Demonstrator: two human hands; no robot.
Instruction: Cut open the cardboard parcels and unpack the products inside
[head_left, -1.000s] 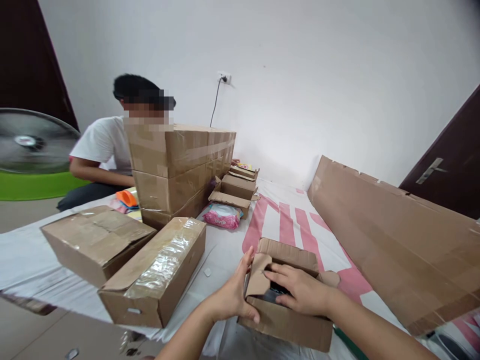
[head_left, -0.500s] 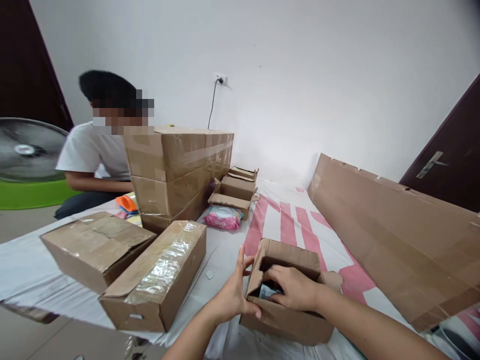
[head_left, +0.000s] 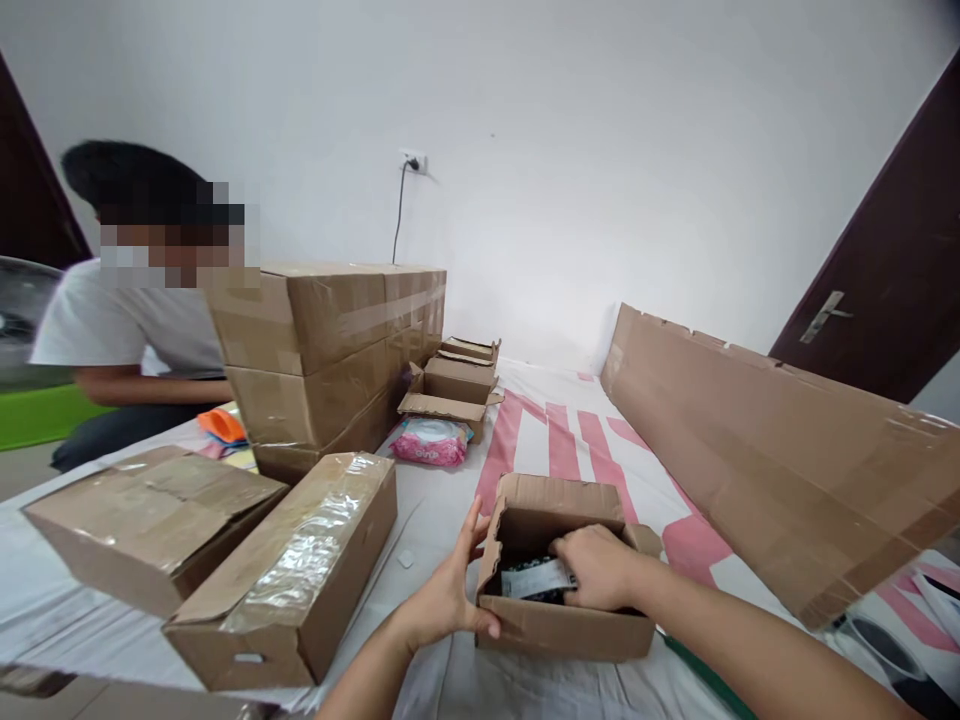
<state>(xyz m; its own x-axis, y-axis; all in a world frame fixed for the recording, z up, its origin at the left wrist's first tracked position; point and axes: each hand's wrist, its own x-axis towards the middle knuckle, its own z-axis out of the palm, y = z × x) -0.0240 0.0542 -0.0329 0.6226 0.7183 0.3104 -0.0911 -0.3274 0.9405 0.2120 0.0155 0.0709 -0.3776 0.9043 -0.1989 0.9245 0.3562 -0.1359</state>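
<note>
A small cardboard box (head_left: 562, 630) with its top open stands on the cloth-covered table in front of me. My left hand (head_left: 446, 585) grips its left end, the thumb against the front wall and the fingers up along the side. Inside the box, my right hand (head_left: 600, 565) is closed on the right end of a dark packet with a pale grey label (head_left: 536, 580). The box walls and my fingers hide part of the packet, so its exact kind does not show.
Two taped cartons (head_left: 300, 560) lie at the left, before a wall of stacked cartons (head_left: 330, 350). Behind are open boxes (head_left: 457, 385) and a pink wipes pack (head_left: 431, 443). A long cardboard panel (head_left: 765, 460) stands at the right. A person (head_left: 135, 310) sits at the left.
My right hand has moved right inside the box, and more of the packet with its pale label shows. My left hand keeps its hold. The view has turned slightly right.
</note>
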